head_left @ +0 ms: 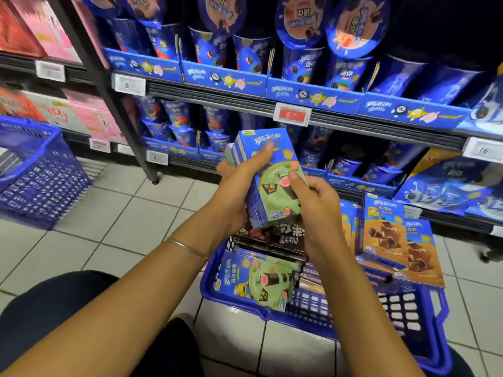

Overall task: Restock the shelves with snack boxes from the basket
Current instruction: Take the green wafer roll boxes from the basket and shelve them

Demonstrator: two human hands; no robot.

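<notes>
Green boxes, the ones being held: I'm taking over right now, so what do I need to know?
The left hand grips a small stack of green boxes; the right hand pinches its front, above the basket.
In the basket: another green box and dark boxes; brown boxes at its right edge.
Done: stack lifted out. Left: set it on the shelves, then the rest.

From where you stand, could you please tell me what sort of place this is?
Most likely a supermarket snack aisle: shelves of blue snack cups, price tags on their edges, and a blue basket of snack boxes.
</notes>
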